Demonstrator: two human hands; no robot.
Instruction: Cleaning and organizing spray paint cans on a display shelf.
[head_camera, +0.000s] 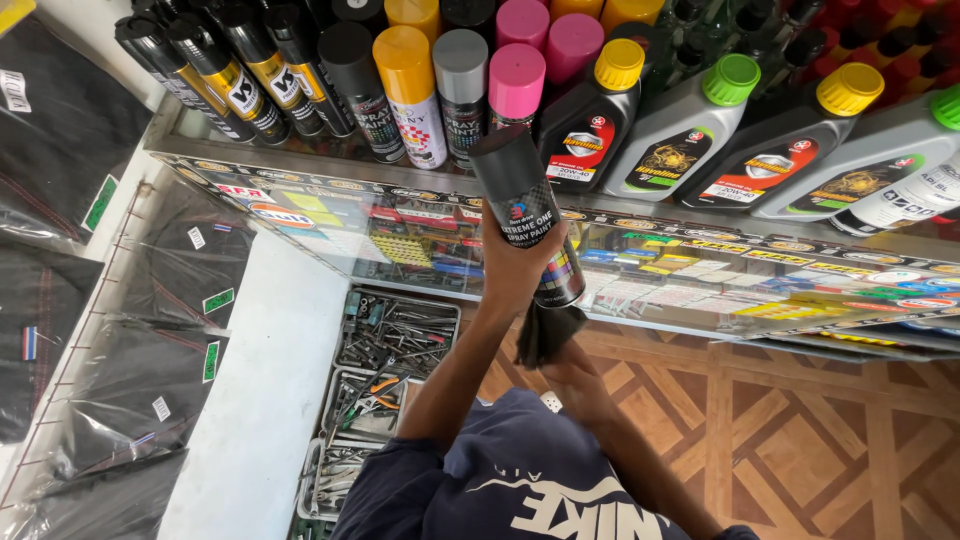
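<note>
**Dark spray can lifted clear of the shelf row**

While I watched the head view, the left hand was wrapped tight round a dark spray can, tilted in front of the glass shelf. The right hand gripped a dark brush at the can's base, apparently so its bristles could reach the underside.

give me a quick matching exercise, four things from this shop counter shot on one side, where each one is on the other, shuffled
Things:
1. dark grey spray can
2. black brush
3. tray of metal tools
4. green-capped oil bottle

Places:
A. on the floor beside the white surface
B. gripped in the left hand
C. in the row on the glass shelf
D. under the can's base, above the right hand

Pairs: 1-B, 2-D, 3-A, 4-C
</note>
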